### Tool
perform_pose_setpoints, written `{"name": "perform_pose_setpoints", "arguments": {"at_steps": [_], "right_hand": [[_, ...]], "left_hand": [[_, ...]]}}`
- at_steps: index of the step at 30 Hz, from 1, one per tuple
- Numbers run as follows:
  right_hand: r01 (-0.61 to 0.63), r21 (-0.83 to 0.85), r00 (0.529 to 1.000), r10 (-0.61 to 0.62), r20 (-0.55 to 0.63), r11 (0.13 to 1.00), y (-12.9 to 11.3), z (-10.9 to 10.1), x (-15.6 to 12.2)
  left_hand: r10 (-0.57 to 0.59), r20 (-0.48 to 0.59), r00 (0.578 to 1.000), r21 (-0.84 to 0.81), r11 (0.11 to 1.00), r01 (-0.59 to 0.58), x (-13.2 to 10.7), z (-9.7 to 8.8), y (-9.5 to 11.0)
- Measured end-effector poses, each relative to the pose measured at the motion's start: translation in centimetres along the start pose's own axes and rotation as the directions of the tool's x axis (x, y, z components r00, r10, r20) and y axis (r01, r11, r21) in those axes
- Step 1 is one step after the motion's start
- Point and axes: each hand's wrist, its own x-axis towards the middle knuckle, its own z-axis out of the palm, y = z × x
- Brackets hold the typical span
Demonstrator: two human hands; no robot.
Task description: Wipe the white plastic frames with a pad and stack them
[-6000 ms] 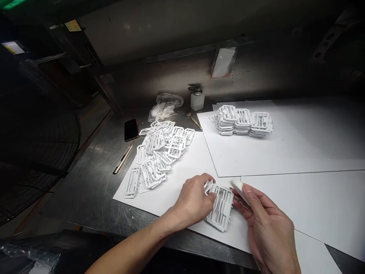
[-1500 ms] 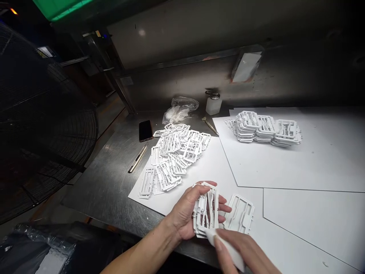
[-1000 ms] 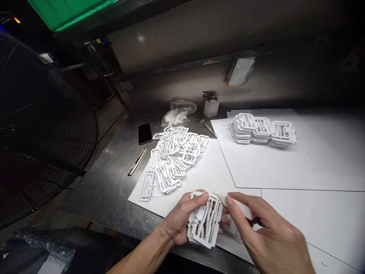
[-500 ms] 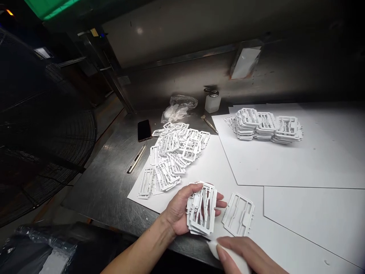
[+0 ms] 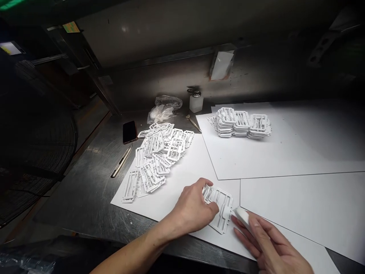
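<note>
White plastic lattice frame (image 5: pixel 221 213): left hand (image 5: pixel 194 207) gripping it — fingers closed
Right hand (image 5: pixel 275 247): fingers narrow — pinching white foam block (image 5: pixel 242 217) at frame's 4 o'clock

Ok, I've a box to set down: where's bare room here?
The lower right white sheet has bare room beside the right hand; so does the steel bench left of the loose plastic frames. Around the left hand it's crowded.
</note>
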Motion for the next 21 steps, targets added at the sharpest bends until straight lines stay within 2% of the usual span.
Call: {"name": "perform_pose_setpoints", "arguments": {"at_steps": [3, 6, 9, 12, 15, 17, 19, 21], "right_hand": [[-0.015, 0.052, 0.999, 0.013, 0.042, 0.999, 0.0, 1.1, -0.4], [-0.012, 0.071, 0.996, 0.006, 0.084, 0.997, 0.1, 1.5, -0.6], [0.023, 0.021, 0.994, -0.025, 0.102, 1.0, -0.1, 1.2, -0.5], [0.133, -0.092, 0.991, -0.13, 0.037, 0.987, -0.7, 0.7, -0.2], [0.258, -0.241, 0.962, -0.273, -0.029, 0.936, -1.6, 0.8, -0.2], [0.359, -0.409, 0.921, -0.389, 0.012, 0.839, -2.3, 1.5, -0.5], [0.487, -0.58, 0.852, -0.5, 0.152, 0.653, -3.0, 2.4, -0.8], [0.59, -0.66, 0.775, -0.555, 0.302, 0.465, -3.6, 3.2, -0.9]], "left_hand": [[-0.041, 0.05, 0.998, -0.182, 0.982, 0.05, 0.3, 0.3, -0.2], [-0.044, 0.145, 0.988, -0.431, 0.896, 0.104, 0.4, 0.3, -0.6], [-0.019, 0.17, 0.985, -0.578, 0.808, 0.115, 0.0, 0.1, -0.7], [0.017, 0.183, 0.983, -0.646, 0.755, 0.108, -0.6, -0.4, -0.7], [0.066, 0.188, 0.98, -0.673, 0.735, 0.08, -1.2, -0.8, -0.7], [0.086, 0.184, 0.979, -0.687, 0.723, 0.065, -1.5, -1.0, -0.7], [0.103, 0.176, 0.979, -0.7, 0.712, 0.051, -1.8, -1.0, -0.8], [0.115, 0.166, 0.979, -0.714, 0.699, 0.039, -1.9, -1.1, -0.9]]}}
